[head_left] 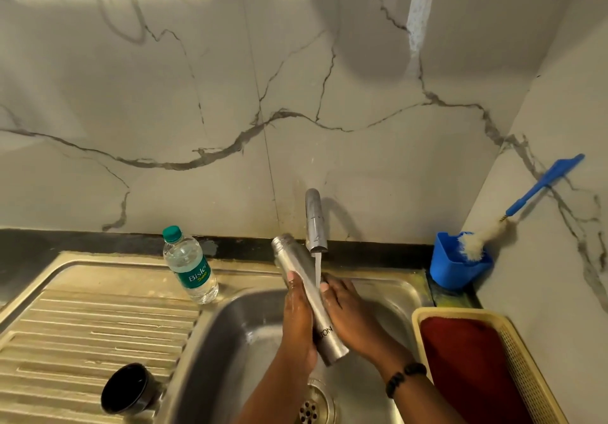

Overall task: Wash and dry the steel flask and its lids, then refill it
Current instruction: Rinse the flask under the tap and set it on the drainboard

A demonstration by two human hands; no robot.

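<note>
The steel flask [297, 267] is held slanted over the sink basin [230, 341], its open threaded mouth pointing up and left. Water runs from the tap [316, 223] onto the flask's middle. My left hand [297, 321] presses flat against the flask's left side, and my right hand [347, 315] presses against its right side, so the flask is clamped between both palms. A dark round lid [126, 387] lies on the ribbed draining board at the lower left. A plastic water bottle [189, 265] with a green cap stands on the sink's rim behind the board.
A blue holder [455, 267] with a blue-handled bottle brush [526, 200] stands in the back right corner. A cream basket [523, 358] with a red cloth sits right of the sink. The drain [311, 407] is below my arms. Marble walls close off the back and right.
</note>
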